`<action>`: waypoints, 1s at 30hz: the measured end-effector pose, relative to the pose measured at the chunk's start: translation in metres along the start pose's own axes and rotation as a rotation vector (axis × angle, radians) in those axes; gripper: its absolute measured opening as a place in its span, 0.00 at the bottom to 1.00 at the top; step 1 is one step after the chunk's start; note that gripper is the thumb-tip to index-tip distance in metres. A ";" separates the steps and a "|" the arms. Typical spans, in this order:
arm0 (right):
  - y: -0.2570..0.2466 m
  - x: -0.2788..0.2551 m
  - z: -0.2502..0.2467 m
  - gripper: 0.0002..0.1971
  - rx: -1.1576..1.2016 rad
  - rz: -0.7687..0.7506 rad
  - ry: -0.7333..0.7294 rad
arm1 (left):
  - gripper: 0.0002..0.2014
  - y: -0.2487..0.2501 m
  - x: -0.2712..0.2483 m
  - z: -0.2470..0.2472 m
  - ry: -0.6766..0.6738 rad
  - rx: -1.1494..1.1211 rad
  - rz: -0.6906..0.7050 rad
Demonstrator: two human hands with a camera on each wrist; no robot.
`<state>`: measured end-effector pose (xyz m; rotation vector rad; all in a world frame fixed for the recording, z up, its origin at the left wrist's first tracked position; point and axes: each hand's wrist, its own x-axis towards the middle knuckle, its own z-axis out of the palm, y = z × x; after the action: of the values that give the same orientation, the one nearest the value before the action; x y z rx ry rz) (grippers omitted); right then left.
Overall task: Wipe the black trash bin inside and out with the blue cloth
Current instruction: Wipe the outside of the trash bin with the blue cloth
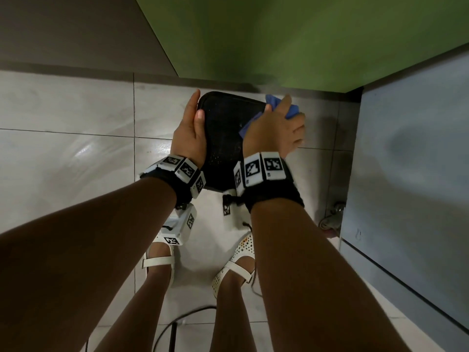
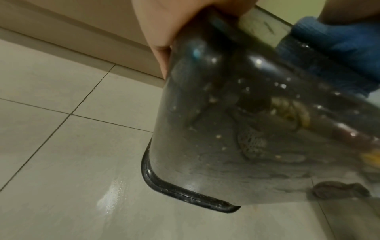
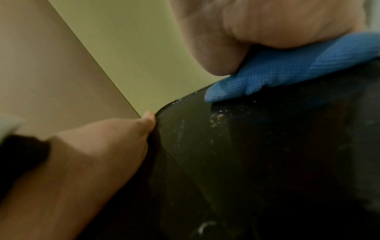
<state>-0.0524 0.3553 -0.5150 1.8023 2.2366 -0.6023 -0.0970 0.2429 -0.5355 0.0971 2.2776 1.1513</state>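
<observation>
1. Down at floor level, the black trash bin [image 1: 223, 128] is held between the person's two hands, above pale floor tiles [image 1: 76, 148] and in front of a green wall [image 1: 279, 34].
2. Its flat dark face points up toward the head camera, and the left wrist view shows a rimmed edge [image 2: 185, 197] low, near the tiles; whether it touches them cannot be told.
3. On the bin's left side lies the left hand [image 1: 189, 133], palm against the wall, fingers straight along the edge and thumb resting on the upper face.
4. At the far right corner, the right hand [image 1: 275, 128] grips the blue cloth [image 1: 291, 111], fingers curled round it, and presses it against the bin's edge.
5. From the right wrist camera, the cloth [image 3: 287, 71] shows a fine waffle weave and sits bunched between the fingers and the black surface.
6. That surface [image 3: 246, 162] is glossy and dark, flecked with pale specks and smears.
7. In the left wrist view the side wall [image 2: 205, 146] looks dusty grey, with droplets and yellowish residue.
8. Both wrists carry black bands with white marker blocks [image 1: 258, 171].
9. Below, the person's feet in white perforated sandals [image 1: 236, 262] stand on the tiles, and a grey cabinet [image 1: 411, 161] rises at the right.
</observation>
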 end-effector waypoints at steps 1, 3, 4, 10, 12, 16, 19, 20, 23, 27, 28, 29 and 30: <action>-0.001 0.001 -0.001 0.23 0.005 -0.014 0.012 | 0.21 0.000 -0.001 0.001 0.008 0.010 0.011; -0.003 0.007 -0.003 0.22 -0.010 -0.137 0.005 | 0.21 -0.002 -0.003 0.003 0.032 0.000 0.012; -0.003 0.012 -0.005 0.21 -0.030 -0.224 0.000 | 0.21 -0.003 -0.004 0.005 0.042 -0.031 0.000; -0.002 0.047 -0.020 0.19 -0.065 -0.740 -0.152 | 0.19 -0.003 -0.010 -0.010 -0.125 0.132 0.040; -0.007 0.048 -0.019 0.19 -0.057 -0.844 -0.204 | 0.19 0.006 -0.003 -0.013 -0.218 0.273 0.101; -0.021 0.036 -0.014 0.19 -0.153 -0.886 -0.248 | 0.21 0.018 0.009 -0.001 -0.291 0.325 0.104; -0.025 0.024 -0.010 0.20 -0.230 -0.789 -0.180 | 0.21 0.013 0.009 0.005 -0.237 0.210 0.069; -0.024 0.018 -0.007 0.20 -0.240 -0.745 -0.150 | 0.21 0.011 0.009 0.006 -0.222 0.183 0.053; -0.020 0.006 0.000 0.23 -0.183 -0.585 -0.073 | 0.22 0.007 0.010 0.008 -0.205 0.144 0.023; 0.003 0.014 -0.009 0.23 -0.080 -0.315 -0.026 | 0.22 0.005 0.010 0.009 -0.197 0.126 -0.001; 0.011 0.014 -0.011 0.23 -0.092 -0.257 -0.029 | 0.22 0.004 0.010 0.008 -0.196 0.135 -0.006; 0.019 0.015 -0.013 0.22 -0.106 -0.205 -0.027 | 0.22 0.005 0.010 0.008 -0.195 0.144 -0.004; 0.025 0.014 -0.016 0.22 -0.112 -0.153 -0.022 | 0.22 0.005 0.010 0.008 -0.194 0.150 0.003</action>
<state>-0.0298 0.3792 -0.5115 1.5750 2.3586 -0.5096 -0.1017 0.2549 -0.5398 0.2586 2.1881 0.9283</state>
